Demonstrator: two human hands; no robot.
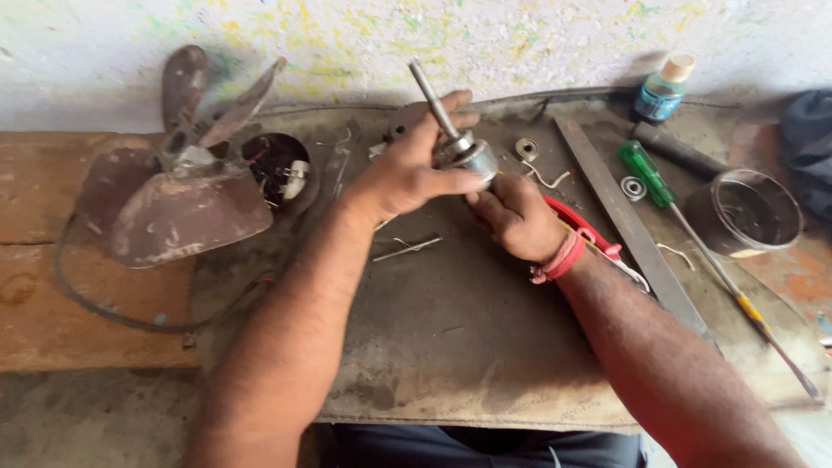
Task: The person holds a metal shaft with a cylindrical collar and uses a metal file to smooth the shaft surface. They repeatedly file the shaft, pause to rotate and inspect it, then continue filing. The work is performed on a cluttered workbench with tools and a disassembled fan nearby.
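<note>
Lying under everything, the counter point(451, 347) carries a grey mat, and most of that mat on the near side of both hands is bare, giving the forearms room to rest and swing. Well out beyond the left hand point(407, 173) sits a worn fan point(173, 191) with its blades up, turned on its side, likely set there to keep it out of the working space; its cord point(113, 312) loops toward the counter's front edge. Beyond the right hand point(516, 217) a long flat file point(628, 225) lies aslant, and further out a green-handled screwdriver point(693, 243) points toward the counter's right edge, both within easy reach. A dark round cup point(747, 212) stands past the screwdriver, a small blue bottle point(661, 89) against the wall.

The left hand is closed round the motor rotor point(464, 152), thumb across its body, so the shaft point(431, 100) tilts up and away, free of the fingers. The right hand is curled shut against the rotor's lower end from beneath, seemingly steadying it. Red pliers point(585, 230) lie just behind the right wrist. Small bearings point(527, 149) rest just beyond the rotor, near the wall.
</note>
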